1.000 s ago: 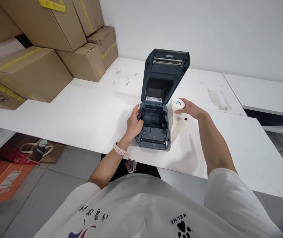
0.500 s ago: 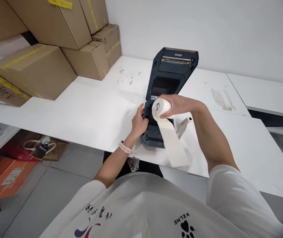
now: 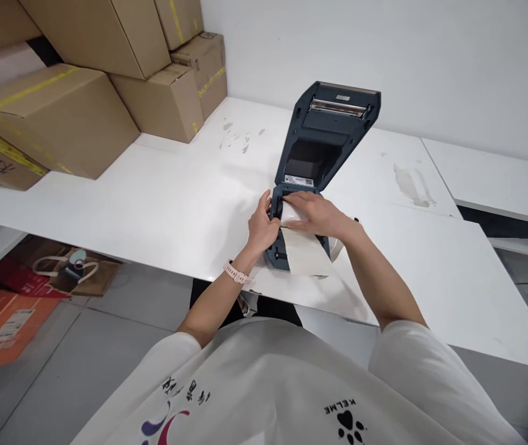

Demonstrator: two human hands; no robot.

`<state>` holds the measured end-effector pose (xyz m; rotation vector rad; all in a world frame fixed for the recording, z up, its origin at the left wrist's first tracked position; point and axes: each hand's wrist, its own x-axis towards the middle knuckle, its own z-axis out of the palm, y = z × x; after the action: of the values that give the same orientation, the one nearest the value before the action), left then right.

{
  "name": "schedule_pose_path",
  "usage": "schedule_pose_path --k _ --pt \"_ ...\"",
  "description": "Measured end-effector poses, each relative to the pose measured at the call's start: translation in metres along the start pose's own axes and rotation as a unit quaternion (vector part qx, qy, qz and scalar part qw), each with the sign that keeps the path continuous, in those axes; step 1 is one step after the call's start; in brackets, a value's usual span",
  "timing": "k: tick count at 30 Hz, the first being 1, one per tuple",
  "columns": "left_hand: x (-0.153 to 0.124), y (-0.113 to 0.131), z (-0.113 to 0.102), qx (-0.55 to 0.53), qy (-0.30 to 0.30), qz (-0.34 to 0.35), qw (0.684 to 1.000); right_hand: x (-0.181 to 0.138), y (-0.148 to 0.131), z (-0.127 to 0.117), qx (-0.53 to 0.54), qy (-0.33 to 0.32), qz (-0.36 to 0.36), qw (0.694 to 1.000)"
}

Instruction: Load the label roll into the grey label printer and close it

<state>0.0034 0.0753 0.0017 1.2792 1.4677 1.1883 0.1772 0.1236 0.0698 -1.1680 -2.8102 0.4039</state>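
Note:
A dark label printer [image 3: 328,137] stands on the white table with its lid raised. My right hand [image 3: 314,215] is closed over a white paper roll [image 3: 291,213], which sits down inside the printer's body. From the roll a pale strip of label paper [image 3: 305,252] runs out over the printer's front edge. My left hand [image 3: 264,225] grips the left side of the printer's body, thumb at the inner edge, fingers along the outside. The far end of the roll is hidden under my right hand. Partly behind my right wrist lies a small pale curled piece [image 3: 336,248].
Taped cardboard boxes [image 3: 73,117] are stacked at the table's back left. A white wall [image 3: 430,62] rises behind the white table [image 3: 189,210]. Below on the left are an orange box [image 3: 8,327] and a paper bag [image 3: 99,278]. Shelves [image 3: 523,247] show at the right.
My right hand has lowered the paper roll from above the printer into its body. The paper strip now lies across the printer's front. My left hand stays at the printer's left side.

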Motion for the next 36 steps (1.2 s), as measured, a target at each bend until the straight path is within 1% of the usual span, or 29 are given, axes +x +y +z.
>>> schedule_pose_path --k 2,3,5,7,10,12,16,19,21,22,23,24,25,26,27,28,29,31,32,33,34,35,36 --pt "0.001 -0.003 0.002 -0.029 0.000 0.007 1.000 -0.031 -0.015 0.011 0.018 0.076 -0.018 0.997" --pt "0.002 -0.005 0.003 -0.048 -0.001 0.010 0.999 -0.047 -0.024 0.019 0.031 0.094 -0.029 0.995" --pt "0.003 -0.007 0.005 -0.091 -0.002 0.012 0.996 -0.074 -0.042 0.035 0.045 0.108 -0.037 0.992" --pt "0.004 -0.007 0.007 -0.131 -0.007 0.008 0.991 -0.091 -0.057 0.052 0.038 0.127 -0.020 0.991" --pt "0.005 -0.008 0.007 -0.159 -0.019 0.002 0.987 -0.096 -0.068 0.071 0.024 0.164 0.007 0.986" --pt "0.006 -0.008 0.007 -0.160 -0.024 0.000 0.987 -0.093 -0.070 0.076 0.019 0.173 0.013 0.985" --pt "0.009 -0.009 0.006 -0.150 -0.031 -0.004 0.988 -0.086 -0.071 0.076 0.016 0.175 0.022 0.984" --pt "0.001 -0.007 0.004 -0.138 -0.024 0.001 0.990 -0.090 -0.073 0.071 0.046 0.163 0.031 0.985" --pt "-0.017 -0.004 0.002 -0.116 -0.021 0.001 0.993 -0.097 -0.069 0.063 0.106 0.149 0.021 0.983" --pt "-0.030 -0.003 0.001 -0.100 -0.024 -0.003 0.995 -0.100 -0.065 0.057 0.151 0.146 0.011 0.978" --pt "-0.044 -0.002 0.000 -0.085 -0.037 -0.012 0.996 -0.101 -0.058 0.049 0.198 0.157 0.008 0.968" --pt "-0.058 -0.002 -0.001 -0.076 -0.042 -0.021 0.996 -0.100 -0.049 0.038 0.235 0.191 0.015 0.953" --pt "-0.072 -0.002 -0.002 -0.076 -0.047 -0.027 0.996 -0.095 -0.038 0.026 0.258 0.248 0.033 0.933" --pt "-0.085 -0.002 -0.004 -0.078 -0.061 -0.033 0.995 -0.086 -0.024 0.011 0.267 0.322 0.061 0.906" --pt "-0.095 -0.003 -0.004 -0.078 -0.065 -0.040 0.994 -0.073 -0.009 -0.005 0.256 0.405 0.089 0.873" --pt "-0.103 -0.003 -0.005 -0.080 -0.068 -0.046 0.993 -0.056 0.006 -0.023 0.252 0.462 0.099 0.844" --pt "-0.108 -0.004 -0.005 -0.081 -0.069 -0.051 0.993 -0.037 0.020 -0.041 0.272 0.483 0.098 0.826" --pt "-0.113 -0.005 -0.005 -0.085 -0.063 -0.053 0.993 0.001 0.044 -0.074 0.359 0.445 0.129 0.810" --pt "-0.113 -0.006 -0.005 -0.089 -0.061 -0.053 0.993 0.016 0.052 -0.088 0.411 0.398 0.124 0.811" --pt "-0.112 -0.006 -0.005 -0.091 -0.059 -0.052 0.993 0.027 0.056 -0.098 0.441 0.365 0.111 0.812" --pt "-0.112 -0.007 -0.006 -0.094 -0.058 -0.052 0.993 0.032 0.056 -0.104 0.454 0.342 0.101 0.816" --pt "-0.111 -0.008 -0.007 -0.096 -0.059 -0.052 0.992 0.032 0.053 -0.105 0.450 0.334 0.092 0.823" --pt "-0.111 -0.009 -0.009 -0.100 -0.062 -0.054 0.992 0.026 0.048 -0.102 0.431 0.340 0.088 0.831"
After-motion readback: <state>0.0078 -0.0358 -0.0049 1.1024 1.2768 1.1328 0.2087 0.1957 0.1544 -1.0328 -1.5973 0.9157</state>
